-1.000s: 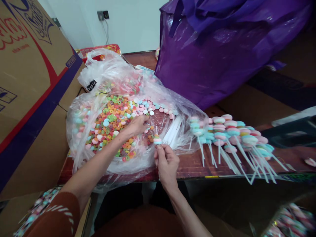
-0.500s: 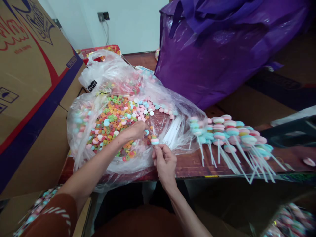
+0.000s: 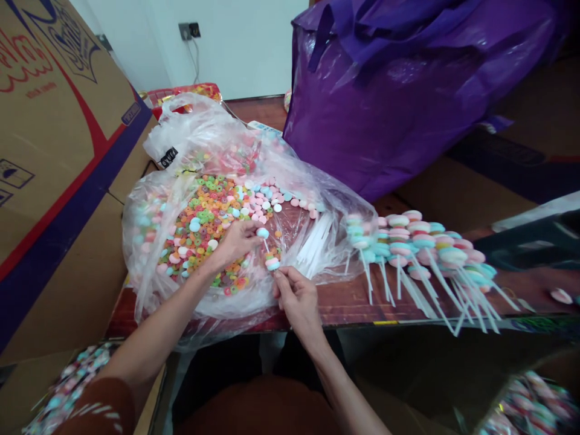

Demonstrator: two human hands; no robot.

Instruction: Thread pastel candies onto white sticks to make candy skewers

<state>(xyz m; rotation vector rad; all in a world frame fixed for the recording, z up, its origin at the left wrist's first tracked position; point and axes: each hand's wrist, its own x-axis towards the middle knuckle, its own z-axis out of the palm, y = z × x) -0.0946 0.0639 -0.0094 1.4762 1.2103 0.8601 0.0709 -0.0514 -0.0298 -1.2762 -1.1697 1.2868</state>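
Note:
My right hand point(image 3: 298, 297) pinches the lower end of a white stick that carries a short stack of candies point(image 3: 272, 263), white, light blue and orange-green. Between the fingertips of my left hand point(image 3: 240, 240) is a pale blue candy point(image 3: 261, 232), which sits at the bare upper end of that stick. Below both hands lies an open clear plastic bag point(image 3: 254, 305). Small ring-shaped gummies point(image 3: 206, 202) in orange, green and red cover its left part, mixed with pink, white and blue round candies point(image 3: 260, 208). Loose white sticks point(image 3: 315, 244) lie on its right side.
Finished-looking candy skewers point(image 3: 401, 241) lie in a pile along the right of the wooden table point(image 3: 344, 308). A large purple bag point(image 3: 385, 115) stands behind. A cardboard box point(image 3: 58, 151) rises at the left. More candy skewers point(image 3: 528, 405) fill a container at lower right.
My left hand has drawn back slightly and up, bringing the pale blue candy onto the stick's top end. My right hand has shifted a little left with the stick.

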